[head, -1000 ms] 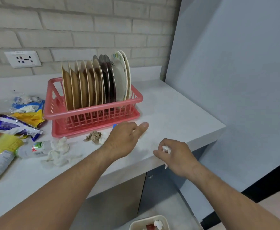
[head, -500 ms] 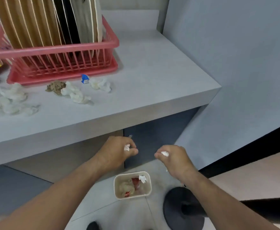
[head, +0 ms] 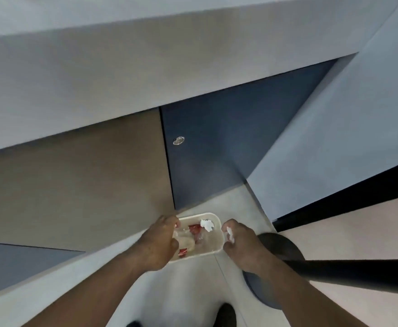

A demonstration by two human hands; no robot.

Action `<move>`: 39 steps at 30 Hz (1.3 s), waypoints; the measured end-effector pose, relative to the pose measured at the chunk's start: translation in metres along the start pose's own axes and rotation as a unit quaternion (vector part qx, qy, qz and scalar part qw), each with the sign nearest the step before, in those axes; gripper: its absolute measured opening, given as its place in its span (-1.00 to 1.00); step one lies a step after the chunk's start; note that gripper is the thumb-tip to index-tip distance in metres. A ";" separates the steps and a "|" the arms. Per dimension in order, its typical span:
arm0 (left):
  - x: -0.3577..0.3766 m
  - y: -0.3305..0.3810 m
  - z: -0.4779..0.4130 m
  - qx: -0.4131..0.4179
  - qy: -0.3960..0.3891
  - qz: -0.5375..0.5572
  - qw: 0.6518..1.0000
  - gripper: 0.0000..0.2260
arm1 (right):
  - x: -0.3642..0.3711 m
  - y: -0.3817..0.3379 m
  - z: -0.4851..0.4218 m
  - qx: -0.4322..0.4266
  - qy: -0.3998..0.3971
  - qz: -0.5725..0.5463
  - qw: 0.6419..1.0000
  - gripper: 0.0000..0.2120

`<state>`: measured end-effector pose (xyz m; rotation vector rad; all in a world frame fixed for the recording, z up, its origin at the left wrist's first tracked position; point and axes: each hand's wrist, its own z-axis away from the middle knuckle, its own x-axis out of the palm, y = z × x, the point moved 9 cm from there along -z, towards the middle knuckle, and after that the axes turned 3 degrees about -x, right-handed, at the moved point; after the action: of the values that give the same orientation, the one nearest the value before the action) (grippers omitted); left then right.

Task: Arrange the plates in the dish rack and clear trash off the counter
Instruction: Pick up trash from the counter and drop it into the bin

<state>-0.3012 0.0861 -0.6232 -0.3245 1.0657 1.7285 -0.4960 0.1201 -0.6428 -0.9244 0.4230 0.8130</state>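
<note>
A small cream trash bin (head: pixel 216 246) stands on the floor below the counter, holding red wrappers and a white tissue scrap (head: pixel 207 224). My left hand (head: pixel 159 244) hovers over the bin's left side with fingers curled; whatever it holds is hidden. My right hand (head: pixel 239 240) is at the bin's right rim and pinches a small white tissue piece (head: pixel 229 233). The dish rack and plates are out of view.
The grey counter front edge (head: pixel 98 86) overhangs at the top. Brown (head: pixel 75 185) and dark blue (head: pixel 216 142) cabinet doors stand behind the bin. A black stand with a round base (head: pixel 280 246) lies to the right, a wall panel (head: pixel 346 138) beyond.
The view has tilted down from the counter to the floor. Both hands have dropped from the counter edge to the bin, each carrying white scraps earlier.
</note>
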 end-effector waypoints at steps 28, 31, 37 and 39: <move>0.088 -0.070 -0.139 0.041 0.096 -0.062 0.993 -0.68 | 0.069 0.045 -0.116 -0.007 0.036 -0.040 0.999 -0.70; 0.058 -0.046 -0.114 0.057 0.113 -0.052 0.991 -0.69 | 0.045 0.023 -0.098 -0.018 0.042 -0.043 0.998 -0.69; -0.028 0.029 -0.045 0.107 0.172 -0.024 0.979 -0.67 | -0.030 -0.045 -0.047 -0.074 0.087 -0.010 0.993 -0.71; -0.057 0.052 -0.021 0.123 0.185 -0.028 0.975 -0.65 | -0.057 -0.072 -0.025 -0.097 0.097 0.009 0.990 -0.70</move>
<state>-0.3266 0.0304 -0.5721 -0.5261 1.5096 1.4956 -0.4765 0.0499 -0.5820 -1.1889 0.5286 0.7934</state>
